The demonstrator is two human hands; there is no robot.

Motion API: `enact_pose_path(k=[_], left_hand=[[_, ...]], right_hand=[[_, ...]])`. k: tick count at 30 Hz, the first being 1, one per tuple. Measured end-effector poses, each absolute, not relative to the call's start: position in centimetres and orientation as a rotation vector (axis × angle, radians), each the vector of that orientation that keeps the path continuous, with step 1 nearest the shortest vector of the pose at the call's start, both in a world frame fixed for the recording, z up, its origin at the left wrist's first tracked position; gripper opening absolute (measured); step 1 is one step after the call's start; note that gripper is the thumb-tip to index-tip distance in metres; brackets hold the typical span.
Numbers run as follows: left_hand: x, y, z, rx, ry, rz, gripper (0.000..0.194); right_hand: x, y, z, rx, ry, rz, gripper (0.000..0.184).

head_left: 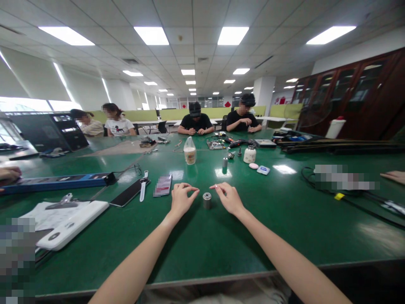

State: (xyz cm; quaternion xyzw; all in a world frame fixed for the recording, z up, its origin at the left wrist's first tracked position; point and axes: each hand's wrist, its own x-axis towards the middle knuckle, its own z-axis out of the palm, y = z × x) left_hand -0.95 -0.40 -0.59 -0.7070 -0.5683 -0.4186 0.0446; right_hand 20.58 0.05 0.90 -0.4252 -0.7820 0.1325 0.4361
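A short metal cylinder (207, 202) with a round, holed top stands upright on the green table, between my two hands. My left hand (182, 198) is just left of it, thumb and index fingertips brought together in a pinch. On the other side, my right hand (230, 197) also has its thumb and fingertips drawn together, pointing left. Anything between the fingertips of either hand is too small to make out. Neither hand appears to touch the cylinder. Farther back stands a second metal cylinder (225, 164).
Left of my hands lie a phone (163, 185), a white-strapped watch (144, 185), a dark tablet (129, 193) and a clipboard (60, 209). Beyond are a bagged cup (190, 155) and a white jar (249, 155). Cables (354, 209) run at right. Other people sit around the table.
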Motion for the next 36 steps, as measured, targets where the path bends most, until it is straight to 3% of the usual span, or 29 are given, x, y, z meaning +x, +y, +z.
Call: enact_pose_path(k=[16, 36], left_hand=[[1.9, -2.5, 0.8, -2.353, -1.468, -1.403, 0.016], [1.5, -2.4, 0.8, -2.102, -1.540, -1.460, 0.018]], right_hand=[[20.6, 0.3, 0.5, -1.017, -1.941, 0.345, 0.031], [19.3, -0.3, 1.1, -1.047, -2.048, 0.269, 0.017]])
